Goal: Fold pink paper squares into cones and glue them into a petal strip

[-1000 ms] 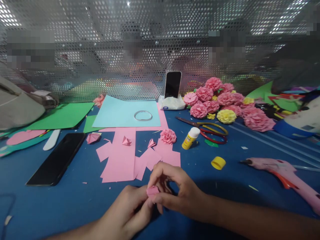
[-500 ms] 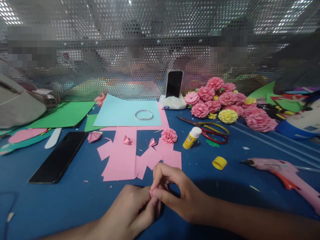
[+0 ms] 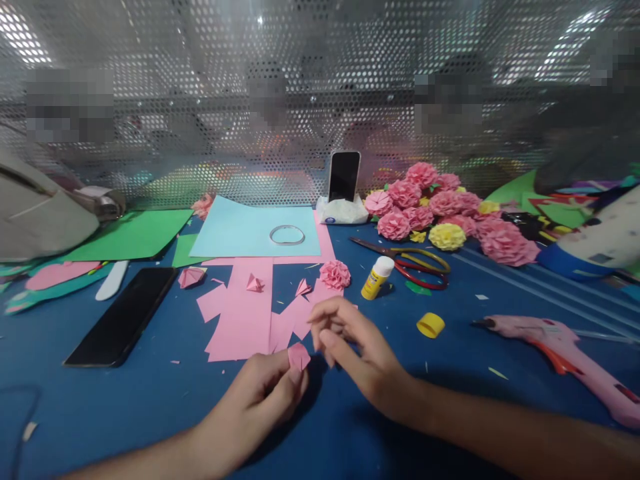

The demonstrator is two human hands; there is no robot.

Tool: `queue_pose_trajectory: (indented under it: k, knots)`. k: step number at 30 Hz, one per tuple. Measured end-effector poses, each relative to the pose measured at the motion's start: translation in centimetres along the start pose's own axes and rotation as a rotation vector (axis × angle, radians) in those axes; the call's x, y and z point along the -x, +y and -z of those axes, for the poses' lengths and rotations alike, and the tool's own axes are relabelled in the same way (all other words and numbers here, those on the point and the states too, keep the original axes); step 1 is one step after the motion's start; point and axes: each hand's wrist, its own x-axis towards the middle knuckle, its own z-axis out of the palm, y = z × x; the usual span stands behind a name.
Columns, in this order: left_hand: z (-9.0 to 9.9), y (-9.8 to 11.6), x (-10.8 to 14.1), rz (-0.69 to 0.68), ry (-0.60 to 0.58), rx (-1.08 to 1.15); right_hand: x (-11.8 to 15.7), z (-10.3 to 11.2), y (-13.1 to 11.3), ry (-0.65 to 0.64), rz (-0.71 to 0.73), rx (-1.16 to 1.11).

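Between the thumb and fingers of my left hand (image 3: 265,393) is a small folded piece of pink paper (image 3: 299,357), its front facing up. My right hand (image 3: 357,350) hovers just to the right of it, fingers curved and apart, holding nothing. Beyond my hands lie cut sheets of pink paper (image 3: 240,320), some partly hidden by my right hand. Small folded pink pieces (image 3: 255,283) rest on and near these sheets. A pleated pink paper flower (image 3: 335,274) sits at their right end, beside an upright yellow glue stick (image 3: 377,277) with a white top.
Right of the glue stick are scissors (image 3: 400,257), a yellow cap (image 3: 431,325) and a pink glue gun (image 3: 555,347). Paper flowers (image 3: 420,200) are heaped at the back right. A black phone (image 3: 123,317) lies at left; another phone (image 3: 344,176) leans on a tissue pack (image 3: 341,211).
My right hand has let go of the folded pink paper and drawn away to the right. The paper stays in my left hand and shows more fully. The view has shifted slightly.
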Motion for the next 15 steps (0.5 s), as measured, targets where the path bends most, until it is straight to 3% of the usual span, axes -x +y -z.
queue_pose_trajectory:
  k: [3,8,15]
  knots:
    - [0.1,0.1,0.2,0.005,-0.019,-0.002,-0.5,0.8,-0.3,-0.038,0.006,0.063]
    - [0.0,0.4,0.3,-0.018,-0.052,-0.008,-0.6,0.8,-0.9,-0.289,-0.078,0.161]
    - [0.0,-0.1,0.5,-0.041,-0.087,-0.072,-0.4,0.3,-1.9,-0.306,-0.084,0.226]
